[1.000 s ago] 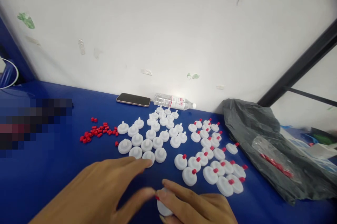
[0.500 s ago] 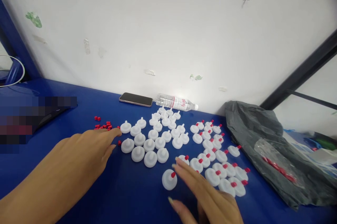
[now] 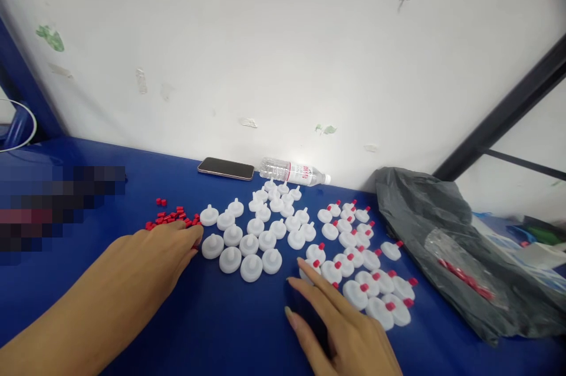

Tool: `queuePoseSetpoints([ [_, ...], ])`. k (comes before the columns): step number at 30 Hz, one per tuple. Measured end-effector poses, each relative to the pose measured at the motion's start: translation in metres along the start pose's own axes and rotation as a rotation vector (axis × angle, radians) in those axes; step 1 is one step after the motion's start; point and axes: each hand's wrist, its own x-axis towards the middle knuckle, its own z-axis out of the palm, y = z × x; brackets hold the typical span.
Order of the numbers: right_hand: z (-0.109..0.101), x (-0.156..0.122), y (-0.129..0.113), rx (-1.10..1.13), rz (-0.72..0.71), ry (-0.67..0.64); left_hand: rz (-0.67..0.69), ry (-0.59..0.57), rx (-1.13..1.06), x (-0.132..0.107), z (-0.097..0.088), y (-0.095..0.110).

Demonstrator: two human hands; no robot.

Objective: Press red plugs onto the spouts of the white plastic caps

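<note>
My left hand (image 3: 154, 261) rests low at the near edge of a scatter of small red caps (image 3: 179, 211). Its thumb and index finger are pinched together on a red cap that is mostly hidden by the fingertips. Right of it stand several white round plastic pieces with a short spout (image 3: 230, 259), spouts up and bare. My right hand (image 3: 342, 317) is open, fingers apart, its fingertips by a white piece with a red cap (image 3: 315, 253) on its spout. More capped pieces (image 3: 355, 294) lie tilted beyond and right of that hand.
A phone (image 3: 226, 168) and a clear plastic bottle (image 3: 294, 171) lie along the white wall. At the right, a dark grey plastic bag (image 3: 411, 205) carries a small clear bag of red caps (image 3: 466, 279). A pixelated patch covers the left side of the blue table (image 3: 230, 329).
The lone capped piece by my right hand has moved up and right into the capped group. My left fingers have closed where a single red cap lay. The view has shifted slightly.
</note>
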Motion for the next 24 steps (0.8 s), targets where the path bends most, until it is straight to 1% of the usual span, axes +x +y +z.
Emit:
queuePoseSetpoints([
  [2, 0.001, -0.001, 0.003, -0.014, 0.004, 0.027, -0.029, -0.069, 0.082, 0.000, -0.003, 0.003],
  [3, 0.002, -0.002, 0.004, -0.009, -0.007, 0.034, -0.033, -0.080, 0.099, 0.000, -0.004, 0.004],
  [6, 0.000, -0.003, 0.003, 0.033, -0.034, 0.069, -0.038, -0.054, 0.123, -0.002, -0.005, 0.004],
  [9, -0.009, 0.000, -0.002, 0.072, -0.085, 0.184, -0.046, 0.021, 0.177, -0.005, -0.002, -0.001],
  [12, -0.025, 0.013, -0.002, 0.019, -0.175, 0.318, -0.014, 0.141, 0.184, -0.008, 0.005, -0.009],
  [13, -0.031, 0.019, 0.000, -0.018, -0.185, 0.341, -0.002, 0.185, 0.172, -0.009, 0.008, -0.012],
  [14, -0.036, 0.027, 0.002, -0.059, -0.183, 0.336, 0.007, 0.225, 0.160, -0.010, 0.010, -0.014],
  [15, -0.039, 0.034, 0.005, -0.099, -0.168, 0.311, 0.019, 0.263, 0.146, -0.011, 0.013, -0.015],
  [17, -0.042, 0.049, 0.011, -0.192, -0.150, 0.201, 0.045, 0.300, 0.100, -0.012, 0.016, -0.017],
  [20, -0.037, 0.064, 0.019, -0.336, -0.145, 0.012, 0.080, 0.327, 0.011, -0.014, 0.017, -0.018],
  [22, -0.031, 0.070, 0.024, -0.348, -0.127, -0.086, 0.099, 0.357, -0.033, -0.016, 0.017, -0.019],
  [24, -0.026, 0.075, 0.029, -0.302, -0.119, -0.144, 0.129, 0.378, -0.066, -0.017, 0.015, -0.020],
])
